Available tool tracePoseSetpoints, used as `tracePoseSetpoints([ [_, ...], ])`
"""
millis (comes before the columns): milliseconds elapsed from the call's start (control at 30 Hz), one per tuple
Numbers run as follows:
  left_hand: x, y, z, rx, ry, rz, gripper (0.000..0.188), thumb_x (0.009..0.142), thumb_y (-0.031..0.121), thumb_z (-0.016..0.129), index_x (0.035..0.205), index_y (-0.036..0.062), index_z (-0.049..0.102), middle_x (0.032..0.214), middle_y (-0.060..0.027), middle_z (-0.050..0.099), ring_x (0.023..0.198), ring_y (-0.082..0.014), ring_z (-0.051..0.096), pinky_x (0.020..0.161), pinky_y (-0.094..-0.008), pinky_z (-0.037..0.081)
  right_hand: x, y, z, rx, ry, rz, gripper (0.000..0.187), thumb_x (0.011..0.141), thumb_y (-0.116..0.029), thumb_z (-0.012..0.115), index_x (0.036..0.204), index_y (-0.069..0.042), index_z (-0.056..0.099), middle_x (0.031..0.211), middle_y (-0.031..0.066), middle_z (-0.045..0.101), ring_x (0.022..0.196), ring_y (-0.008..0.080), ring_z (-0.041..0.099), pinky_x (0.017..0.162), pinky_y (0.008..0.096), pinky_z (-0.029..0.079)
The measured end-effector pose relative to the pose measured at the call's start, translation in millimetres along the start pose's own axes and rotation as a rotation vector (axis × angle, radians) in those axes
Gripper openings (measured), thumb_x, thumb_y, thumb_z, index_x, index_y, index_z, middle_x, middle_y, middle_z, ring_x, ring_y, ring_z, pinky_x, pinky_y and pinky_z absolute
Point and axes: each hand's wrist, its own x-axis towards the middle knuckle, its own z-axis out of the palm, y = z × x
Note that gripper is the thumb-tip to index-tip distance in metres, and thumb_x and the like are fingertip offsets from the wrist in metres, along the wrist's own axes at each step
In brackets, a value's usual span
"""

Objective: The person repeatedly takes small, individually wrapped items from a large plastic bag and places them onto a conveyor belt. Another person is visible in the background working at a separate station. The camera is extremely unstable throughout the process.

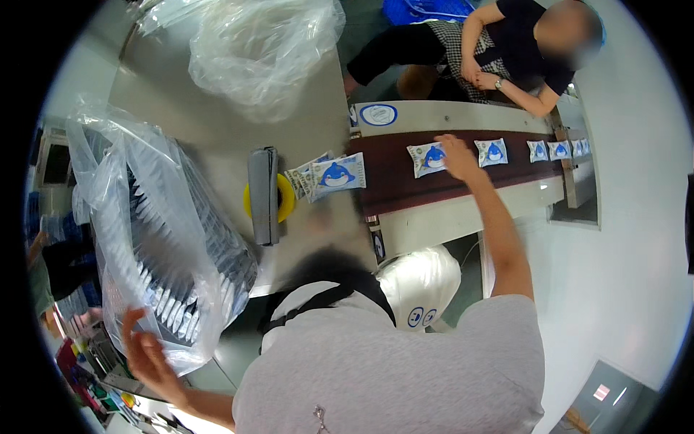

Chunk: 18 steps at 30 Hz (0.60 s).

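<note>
Head view: a blue-and-white packet (422, 162) is lying on the red-brown belt (390, 186), being overlapped by the right hand (460, 159); whether its grip is pinching cannot be told. By the left hand (153, 363), a spread grip is being shown beside the packet-filled bag (119, 242). Seemingly best: edges being taken lightly, contents not being squeezed. Being counted: at least five belt packets, at least two on the worktop (311, 137), one yellow roll (288, 200).

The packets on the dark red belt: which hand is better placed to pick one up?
Probably the right hand: it reaches over the dark red belt, right at a blue-and-white packet. The left hand is off by the clear bag.
</note>
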Motion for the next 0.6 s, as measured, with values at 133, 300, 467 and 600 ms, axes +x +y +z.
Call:
tracePoseSetpoints([
  [133, 14.7, 63.2, 112.5, -0.348, -0.744, 0.243, 0.046, 0.083, 0.032, 0.068, 0.115, 0.0004, 0.058, 0.102, -0.0147, 0.064, 0.081, -0.0251, 0.062, 0.068, -0.0313, 0.049, 0.0, 125.0, 1.4, -0.338, -0.145, 0.168, 0.05, 0.084, -0.002, 0.053, 0.132, -0.015, 0.045, 0.138, 0.0088, 0.044, 0.127, 0.0326, 0.042, 0.098, 0.0491, 0.043],
  [300, -5.7, 1.8, 278.2, -0.15, -1.199, 0.213, 0.038, 0.09, 0.032, 0.06, 0.118, 0.0055, 0.057, 0.099, -0.014, 0.064, 0.082, -0.0279, 0.062, 0.072, -0.0361, 0.049, 19.0, 101.1, -8.6, -0.288, -0.411, 0.169, 0.064, 0.071, -0.02, 0.073, 0.13, -0.015, 0.049, 0.135, 0.0072, 0.049, 0.124, 0.0297, 0.046, 0.095, 0.0461, 0.043],
  [467, -60.9, -72.7, 393.4, -0.564, -1.181, -0.284, 0.035, 0.091, 0.037, 0.057, 0.107, 0.0065, 0.063, 0.091, -0.0062, 0.066, 0.084, -0.0184, 0.061, 0.074, -0.0326, 0.047, 29.9, 92.1, 2.9, -0.183, -0.39, -0.187, 0.066, 0.062, -0.044, 0.076, 0.116, -0.008, 0.062, 0.118, 0.0108, 0.056, 0.111, 0.0308, 0.052, 0.088, 0.0481, 0.044],
  [600, -49.7, -51.3, 412.9, -0.666, -1.234, -0.758, 0.045, 0.087, 0.044, 0.06, 0.116, 0.0095, 0.058, 0.112, -0.0046, 0.059, 0.107, -0.0154, 0.052, 0.091, -0.0372, 0.041, 70.1, -17.4, -23.5, 0.324, -0.412, -0.388, 0.04, 0.073, -0.023, 0.075, 0.106, -0.005, 0.064, 0.11, 0.0178, 0.052, 0.108, 0.033, 0.048, 0.095, 0.039, 0.038],
])
